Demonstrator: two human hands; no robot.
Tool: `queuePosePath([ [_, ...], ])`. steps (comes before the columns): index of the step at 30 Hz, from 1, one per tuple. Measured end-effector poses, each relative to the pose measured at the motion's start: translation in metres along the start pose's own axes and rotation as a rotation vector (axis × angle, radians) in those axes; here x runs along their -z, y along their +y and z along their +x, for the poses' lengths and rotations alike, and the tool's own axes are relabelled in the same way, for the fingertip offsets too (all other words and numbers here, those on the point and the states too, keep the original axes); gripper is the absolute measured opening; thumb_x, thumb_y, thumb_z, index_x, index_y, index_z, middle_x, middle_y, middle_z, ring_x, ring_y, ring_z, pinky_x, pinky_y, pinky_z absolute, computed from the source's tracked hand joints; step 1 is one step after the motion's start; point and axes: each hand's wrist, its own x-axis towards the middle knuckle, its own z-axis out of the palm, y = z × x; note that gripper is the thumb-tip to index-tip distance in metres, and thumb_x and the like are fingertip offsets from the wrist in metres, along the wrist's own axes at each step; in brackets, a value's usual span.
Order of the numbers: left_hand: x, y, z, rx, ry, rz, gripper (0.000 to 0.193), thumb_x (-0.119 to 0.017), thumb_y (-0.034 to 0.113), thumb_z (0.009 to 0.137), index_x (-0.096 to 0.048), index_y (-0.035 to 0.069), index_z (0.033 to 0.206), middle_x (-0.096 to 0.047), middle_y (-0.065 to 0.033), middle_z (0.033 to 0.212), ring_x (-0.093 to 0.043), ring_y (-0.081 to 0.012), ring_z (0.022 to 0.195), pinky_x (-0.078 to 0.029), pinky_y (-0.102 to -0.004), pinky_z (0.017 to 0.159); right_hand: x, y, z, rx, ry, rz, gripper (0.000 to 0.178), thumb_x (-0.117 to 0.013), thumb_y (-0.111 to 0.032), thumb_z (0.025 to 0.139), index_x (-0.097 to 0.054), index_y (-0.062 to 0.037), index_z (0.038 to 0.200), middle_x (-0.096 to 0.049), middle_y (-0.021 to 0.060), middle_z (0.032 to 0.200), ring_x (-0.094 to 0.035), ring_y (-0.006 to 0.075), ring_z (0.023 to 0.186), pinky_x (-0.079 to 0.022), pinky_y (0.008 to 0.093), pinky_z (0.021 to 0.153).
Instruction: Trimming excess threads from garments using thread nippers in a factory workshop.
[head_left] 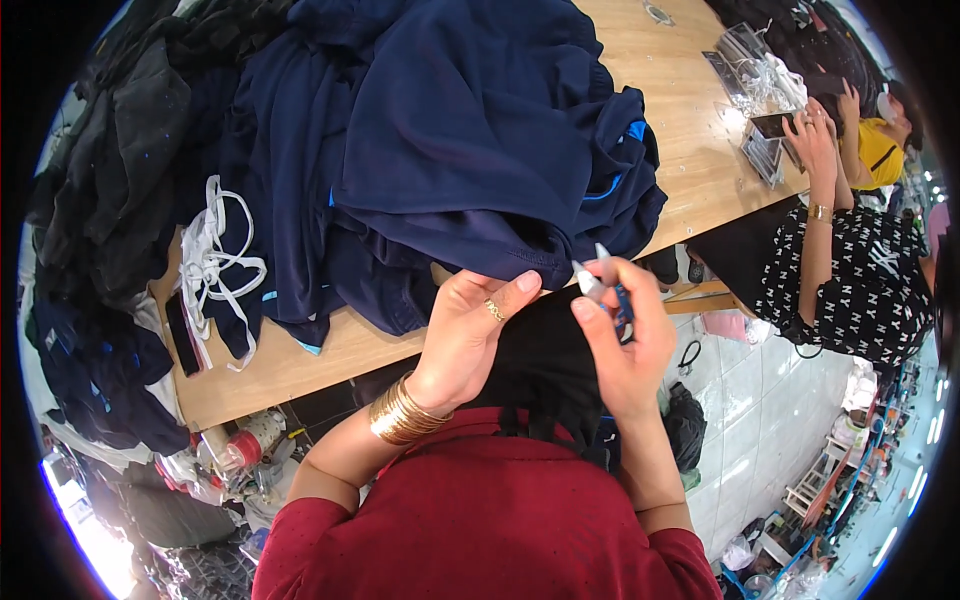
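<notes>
A navy blue garment (460, 130) lies heaped over the table in front of me. My left hand (465, 325) is closed on its near edge, thumb on top and fingers underneath, by a stitched seam. My right hand (637, 345) grips a small pair of thread snips (624, 305) with a blue handle. Their two pale tips stand apart, close to the garment's edge and just right of my left thumb. Whether a thread lies between the tips is too small to tell.
White cords (215, 255) lie loosely on the wooden table (690, 120) at left, beside black clothes (110, 150). At right, a person in a black patterned shirt (850, 285) holds a phone (772, 126) near clear plastic packets (765, 155). Another person wears yellow (880, 155).
</notes>
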Motion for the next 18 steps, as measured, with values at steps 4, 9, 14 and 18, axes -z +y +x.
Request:
queuePosePath([
  [4, -0.007, 0.015, -0.002, -0.055, 0.014, 0.094, 0.015, -0.060, 0.005, 0.083, -0.059, 0.002, 0.097, -0.062, -0.0046, 0.095, -0.056, -0.0101, 0.089, -0.042, -0.0268, 0.083, 0.012, 0.002, 0.012, 0.069, -0.022, -0.057, 0.029, -0.072, -0.011, 0.071, -0.056, -0.0020, 0.093, -0.049, 0.0022, 0.067, -0.042, 0.0101, 0.054, -0.036, 0.0214, 0.049],
  [9, -0.003, 0.021, -0.005, -0.102, -0.001, 0.168, 0.015, -0.062, 0.003, 0.081, -0.061, 0.002, 0.096, -0.062, -0.0007, 0.092, -0.055, -0.0061, 0.084, -0.043, -0.0211, 0.076, 0.017, 0.003, 0.015, 0.116, -0.123, -0.097, 0.025, -0.070, -0.014, 0.073, -0.058, -0.0007, 0.090, -0.057, 0.0059, 0.070, -0.051, 0.0138, 0.054, -0.041, 0.0242, 0.050],
  [14, -0.001, 0.024, -0.007, -0.054, 0.013, 0.160, 0.015, -0.062, 0.002, 0.081, -0.062, 0.001, 0.095, -0.063, -0.0019, 0.091, -0.055, -0.0065, 0.084, -0.043, -0.0216, 0.077, 0.012, -0.003, 0.016, 0.162, -0.148, -0.165, 0.024, -0.070, -0.016, 0.073, -0.059, -0.0011, 0.088, -0.059, 0.0067, 0.071, -0.055, 0.0170, 0.055, -0.042, 0.0258, 0.050],
  [18, -0.002, 0.026, -0.006, -0.056, -0.019, 0.143, 0.014, -0.062, 0.001, 0.081, -0.063, 0.001, 0.095, -0.063, -0.0025, 0.090, -0.056, -0.0070, 0.083, -0.044, -0.0221, 0.077, 0.011, -0.002, 0.017, 0.292, -0.140, -0.285, 0.024, -0.071, -0.017, 0.072, -0.059, -0.0023, 0.087, -0.059, 0.0061, 0.070, -0.055, 0.0193, 0.055, -0.041, 0.0265, 0.049],
])
